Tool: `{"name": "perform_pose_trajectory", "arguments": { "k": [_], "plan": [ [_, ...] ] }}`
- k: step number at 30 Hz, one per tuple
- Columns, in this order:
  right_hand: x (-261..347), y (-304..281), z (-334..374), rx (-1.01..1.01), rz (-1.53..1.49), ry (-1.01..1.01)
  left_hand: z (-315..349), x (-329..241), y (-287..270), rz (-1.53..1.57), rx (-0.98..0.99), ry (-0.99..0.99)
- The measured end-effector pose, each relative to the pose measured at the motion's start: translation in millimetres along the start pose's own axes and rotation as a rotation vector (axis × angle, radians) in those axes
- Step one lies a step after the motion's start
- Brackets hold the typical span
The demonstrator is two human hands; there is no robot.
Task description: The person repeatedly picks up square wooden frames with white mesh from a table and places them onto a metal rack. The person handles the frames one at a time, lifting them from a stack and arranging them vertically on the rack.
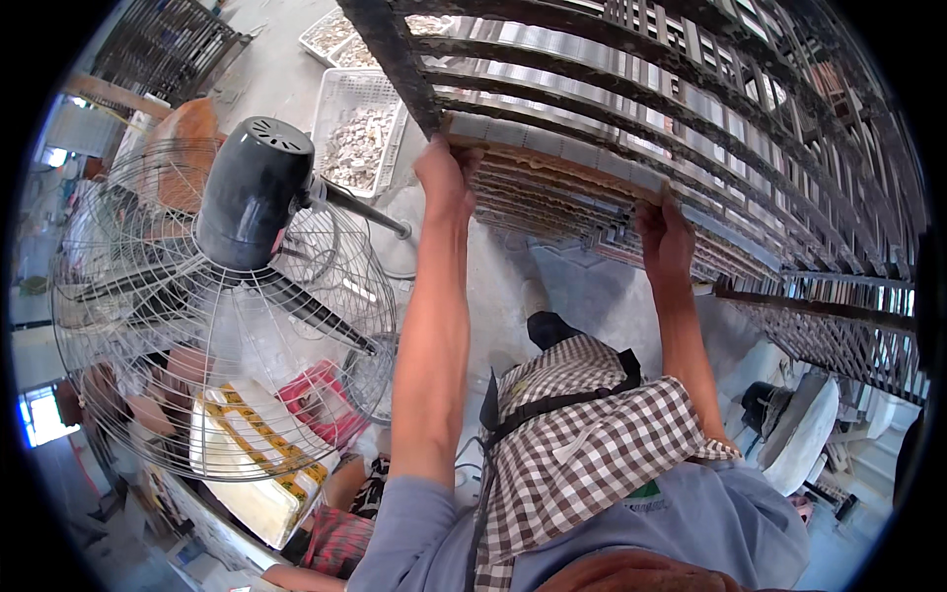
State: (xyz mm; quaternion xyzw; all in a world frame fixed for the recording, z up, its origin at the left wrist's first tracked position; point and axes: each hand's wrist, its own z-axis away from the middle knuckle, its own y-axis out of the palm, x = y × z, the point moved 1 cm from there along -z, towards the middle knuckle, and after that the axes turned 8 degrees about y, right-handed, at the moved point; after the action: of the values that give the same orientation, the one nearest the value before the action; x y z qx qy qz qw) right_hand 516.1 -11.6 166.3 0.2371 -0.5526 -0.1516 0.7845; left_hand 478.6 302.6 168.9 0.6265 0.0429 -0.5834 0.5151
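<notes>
Both my arms reach up to a tall dark slatted rack (513,84). A long board (557,168) with a brown front edge and a pale grey top lies level among its shelves. My left hand (449,176) is closed on the board's left end, beside the rack's upright post. The fingers of my right hand (668,237) grip the right end, thumb near the corner. Below this board, several similar boards (552,212) sit stacked one under another in the rack. What lies on top of the held board is hard to make out.
A large black standing fan (252,197) with a wire cage stands close on my left. White plastic crates (360,123) of small pale pieces sit on the floor beyond it. A white box with yellow tape (256,454) is at lower left. More racks (819,326) extend right.
</notes>
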Motion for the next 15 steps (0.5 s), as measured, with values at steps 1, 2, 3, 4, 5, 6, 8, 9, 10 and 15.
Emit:
{"name": "perform_pose_trajectory", "arguments": {
  "k": [1,2,3,4,5,6,8,9,10,15],
  "plan": [
    [-0.1,0.1,2.2,-0.027,-0.01,0.0,3.0,2.7,-1.4,-0.018,0.011,0.019],
    [1.1,-0.9,2.4,-0.056,-0.02,-0.005,5.0,2.4,4.5,-0.019,0.007,0.024],
    [1.8,-3.0,-1.0,-0.034,-0.036,-0.016,6.6,1.0,11.4,-0.02,0.003,0.029],
    [1.6,-6.8,-7.1,-0.013,-0.051,-0.026,7.0,0.3,16.1,-0.02,0.001,0.034],
    [-0.5,-7.2,-10.3,0.011,-0.07,-0.034,2.8,0.3,14.1,-0.018,-0.006,0.042],
    [-3.8,-8.0,-11.6,0.002,-0.058,-0.024,-2.9,-0.8,12.2,-0.016,-0.011,0.049],
    [-8.2,-8.7,-13.1,-0.022,-0.038,-0.007,-8.7,-0.6,8.8,-0.019,-0.027,0.061],
    [-8.3,-8.6,-13.6,-0.029,-0.042,0.005,-10.4,0.1,8.6,-0.023,-0.039,0.066],
    [-8.2,-8.6,-13.9,-0.037,-0.047,0.017,-12.1,0.9,8.7,-0.028,-0.05,0.07],
    [-3.6,-12.7,-17.1,0.021,-0.086,0.034,-23.6,10.2,11.5,-0.053,0.004,0.071]
  ]
}}
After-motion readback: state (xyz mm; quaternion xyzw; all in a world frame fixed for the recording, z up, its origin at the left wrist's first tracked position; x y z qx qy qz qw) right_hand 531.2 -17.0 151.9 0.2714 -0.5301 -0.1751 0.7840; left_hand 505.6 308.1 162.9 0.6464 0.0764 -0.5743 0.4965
